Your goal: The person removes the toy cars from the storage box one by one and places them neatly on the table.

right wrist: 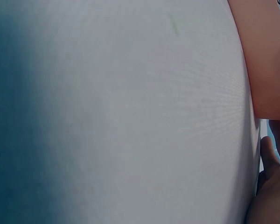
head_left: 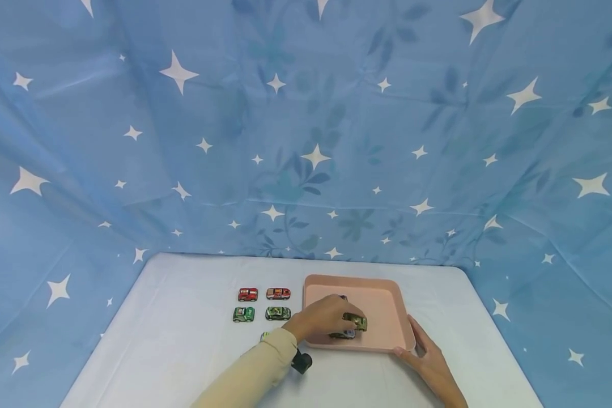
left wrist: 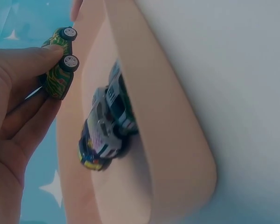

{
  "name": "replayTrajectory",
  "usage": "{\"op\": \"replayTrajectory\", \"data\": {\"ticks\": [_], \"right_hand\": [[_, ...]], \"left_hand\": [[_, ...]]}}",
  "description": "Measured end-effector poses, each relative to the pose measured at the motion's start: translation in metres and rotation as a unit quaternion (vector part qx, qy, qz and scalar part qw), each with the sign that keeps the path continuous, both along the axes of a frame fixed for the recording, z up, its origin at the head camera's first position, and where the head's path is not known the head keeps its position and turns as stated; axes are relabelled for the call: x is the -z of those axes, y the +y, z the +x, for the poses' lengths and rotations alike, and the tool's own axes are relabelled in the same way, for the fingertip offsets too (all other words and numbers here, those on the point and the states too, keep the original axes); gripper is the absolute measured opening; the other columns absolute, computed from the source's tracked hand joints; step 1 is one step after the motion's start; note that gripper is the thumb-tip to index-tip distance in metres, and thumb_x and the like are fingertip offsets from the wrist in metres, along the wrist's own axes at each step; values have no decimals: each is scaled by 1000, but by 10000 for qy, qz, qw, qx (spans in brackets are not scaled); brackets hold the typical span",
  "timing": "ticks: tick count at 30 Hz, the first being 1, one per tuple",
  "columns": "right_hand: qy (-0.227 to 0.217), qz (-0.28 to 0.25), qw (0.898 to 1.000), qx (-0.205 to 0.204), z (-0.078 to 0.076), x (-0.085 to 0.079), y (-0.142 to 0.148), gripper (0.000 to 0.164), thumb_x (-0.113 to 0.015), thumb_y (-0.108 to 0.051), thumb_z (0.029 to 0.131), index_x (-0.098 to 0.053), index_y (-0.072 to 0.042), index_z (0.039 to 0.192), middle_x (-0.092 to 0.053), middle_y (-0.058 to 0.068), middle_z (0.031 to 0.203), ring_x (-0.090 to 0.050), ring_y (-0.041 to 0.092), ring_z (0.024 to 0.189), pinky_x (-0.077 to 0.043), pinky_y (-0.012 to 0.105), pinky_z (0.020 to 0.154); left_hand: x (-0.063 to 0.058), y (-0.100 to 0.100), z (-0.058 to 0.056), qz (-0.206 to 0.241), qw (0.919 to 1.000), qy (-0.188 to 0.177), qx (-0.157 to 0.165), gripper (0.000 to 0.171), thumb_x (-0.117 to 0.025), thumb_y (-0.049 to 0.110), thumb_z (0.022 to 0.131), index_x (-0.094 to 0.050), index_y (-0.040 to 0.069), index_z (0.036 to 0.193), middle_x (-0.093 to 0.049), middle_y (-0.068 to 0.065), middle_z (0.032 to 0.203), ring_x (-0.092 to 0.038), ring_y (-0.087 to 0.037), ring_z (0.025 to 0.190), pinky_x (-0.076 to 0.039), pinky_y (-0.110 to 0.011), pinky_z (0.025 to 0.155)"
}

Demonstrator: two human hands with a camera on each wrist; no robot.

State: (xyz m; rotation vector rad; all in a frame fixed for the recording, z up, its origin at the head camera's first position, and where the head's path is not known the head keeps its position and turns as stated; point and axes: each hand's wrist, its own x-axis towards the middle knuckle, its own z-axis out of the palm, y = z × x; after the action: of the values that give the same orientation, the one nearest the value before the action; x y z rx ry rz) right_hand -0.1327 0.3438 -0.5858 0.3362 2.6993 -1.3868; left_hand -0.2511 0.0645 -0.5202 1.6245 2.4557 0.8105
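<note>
A small green camouflage toy car (head_left: 357, 322) is pinched between the thumb and fingers of my left hand (head_left: 326, 315), above the inside of the pink tray (head_left: 382, 341). In the left wrist view its wheels face the camera. Below the hand, a silver-grey toy car (left wrist: 102, 126) and a darker toy car (left wrist: 120, 100) sit close together in the tray, partly hidden by its wall. My right hand (head_left: 430, 362) holds the tray's near right corner, thumb at the front and fingers along the right side. The right wrist view shows only part of those fingers (right wrist: 270, 158).
Left of the tray stand a red car (head_left: 247, 294), a red-and-white car (head_left: 278, 293), a green car (head_left: 243, 314) and a dark green car (head_left: 277, 313). Another car (head_left: 264, 336) is mostly hidden by the left sleeve (head_left: 260, 362). A starry blue curtain (head_left: 316, 187) surrounds the white table (head_left: 173, 328).
</note>
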Motion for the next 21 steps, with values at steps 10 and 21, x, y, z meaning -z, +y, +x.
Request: {"op": "replayTrajectory", "data": {"ticks": [10, 21], "right_hand": [[13, 51, 10000, 7, 0, 1, 1, 92, -69, -47, 88, -15, -23, 158, -20, 15, 160, -17, 42, 146, -16, 67, 111], [-141, 288, 9995, 59, 0, 1, -1, 96, -68, -52, 87, -11, -25, 159, -18, 15, 161, -16, 44, 145, -17, 69, 109]], "left_hand": [[0, -19, -5, -157, 9993, -230, -255, 28, -69, 25, 93, -71, 20, 120, -71, 13, 100, -53, 10, 69, -43, -7, 65], [-8, -43, -7, -172, 9988, -171, -434, 29, -69, 23, 92, -71, 19, 121, -72, 12, 99, -42, 4, 57, -38, -10, 59]]}}
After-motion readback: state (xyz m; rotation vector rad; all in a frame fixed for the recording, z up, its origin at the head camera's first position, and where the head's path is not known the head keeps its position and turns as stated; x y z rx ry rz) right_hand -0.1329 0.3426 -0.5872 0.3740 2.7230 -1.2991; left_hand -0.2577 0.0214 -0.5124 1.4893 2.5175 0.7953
